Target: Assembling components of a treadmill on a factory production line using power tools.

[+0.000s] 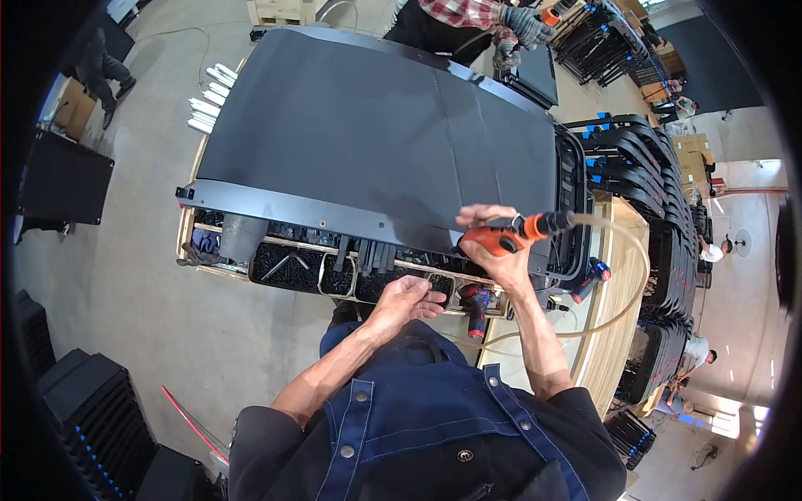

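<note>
My right hand [499, 260] is closed around an orange air screwdriver [493, 242], held at the near right edge of a large dark grey panel [334, 117]. A pale hose [639, 250] runs from the tool's black-and-orange end. Its tip is hidden behind my hand. My left hand [403, 305] hovers above the bins of small parts [368, 288], its fingers curled toward the thumb. Whatever it holds, if anything, is too small to make out. Along the panel's near side runs a metal rail [322, 219] with holes.
Two cordless drills, one red and black [476, 311] and one blue and red [591, 280], sit near my right arm. Beside them is a wooden board [614, 284]. Stacked black frames [643, 175] stand right. Across the panel, a gloved person [525, 29] holds an orange tool.
</note>
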